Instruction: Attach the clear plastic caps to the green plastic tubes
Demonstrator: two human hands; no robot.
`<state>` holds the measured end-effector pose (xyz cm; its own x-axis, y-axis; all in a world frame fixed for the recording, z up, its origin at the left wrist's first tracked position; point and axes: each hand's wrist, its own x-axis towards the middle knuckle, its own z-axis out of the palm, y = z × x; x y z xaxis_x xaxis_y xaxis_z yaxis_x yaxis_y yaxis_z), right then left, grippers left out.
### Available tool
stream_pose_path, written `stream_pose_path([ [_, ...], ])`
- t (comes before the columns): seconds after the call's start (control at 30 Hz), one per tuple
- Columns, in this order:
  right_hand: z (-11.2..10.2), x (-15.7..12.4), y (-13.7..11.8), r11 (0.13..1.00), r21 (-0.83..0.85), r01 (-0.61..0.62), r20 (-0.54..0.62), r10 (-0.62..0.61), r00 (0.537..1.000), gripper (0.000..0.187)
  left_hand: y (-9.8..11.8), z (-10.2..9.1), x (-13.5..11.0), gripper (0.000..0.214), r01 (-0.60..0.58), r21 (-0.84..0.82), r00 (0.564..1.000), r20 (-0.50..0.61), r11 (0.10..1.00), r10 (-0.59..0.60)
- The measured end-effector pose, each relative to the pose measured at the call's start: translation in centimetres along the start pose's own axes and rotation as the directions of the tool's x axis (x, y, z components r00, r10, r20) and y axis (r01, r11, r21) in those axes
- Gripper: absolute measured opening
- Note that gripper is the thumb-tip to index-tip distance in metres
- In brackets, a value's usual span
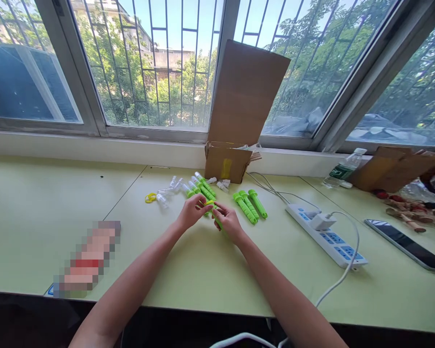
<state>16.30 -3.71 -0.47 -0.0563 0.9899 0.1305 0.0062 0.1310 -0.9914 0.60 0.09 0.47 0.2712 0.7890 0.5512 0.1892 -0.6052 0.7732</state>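
Observation:
Both my hands meet over the middle of the table. My right hand (229,223) is closed around a bright green plastic tube (218,223), its lower end showing below the fingers. My left hand (195,210) pinches a small yellow ring (209,203) at the upper end of that tube. Whether the ring is seated on it, I cannot tell. Just beyond my fingers lie several green tubes with clear caps (204,182). To the right rest three green tubes with flared ends (252,205). Loose clear caps (163,200) and yellow rings (150,197) lie to the left.
An open cardboard box (223,163) stands at the back against the window sill. Rightward are a white power strip (326,234) with cables, a phone (408,244), a water bottle (344,169) and wooden pieces (408,217). A blurred flat item (89,258) lies front left.

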Motion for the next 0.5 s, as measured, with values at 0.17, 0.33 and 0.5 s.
stream_pose_path([
  [0.17,-0.02,0.06,0.25,0.999,0.045,-0.006,0.011,0.006,1.0,0.064,0.08,0.01,-0.01,0.031,0.005,-0.021,1.0,-0.002,1.0,-0.005],
  [0.33,-0.05,0.18,0.43,0.996,0.092,-0.002,0.02,0.001,1.0,0.065,0.15,0.03,0.03,0.031,0.025,-0.038,1.0,-0.001,0.999,-0.025],
  [0.5,-0.11,0.11,0.16,0.993,0.119,-0.008,0.032,0.004,0.999,0.067,0.12,0.09,0.05,0.031,0.037,-0.051,0.999,-0.001,0.998,-0.037],
])
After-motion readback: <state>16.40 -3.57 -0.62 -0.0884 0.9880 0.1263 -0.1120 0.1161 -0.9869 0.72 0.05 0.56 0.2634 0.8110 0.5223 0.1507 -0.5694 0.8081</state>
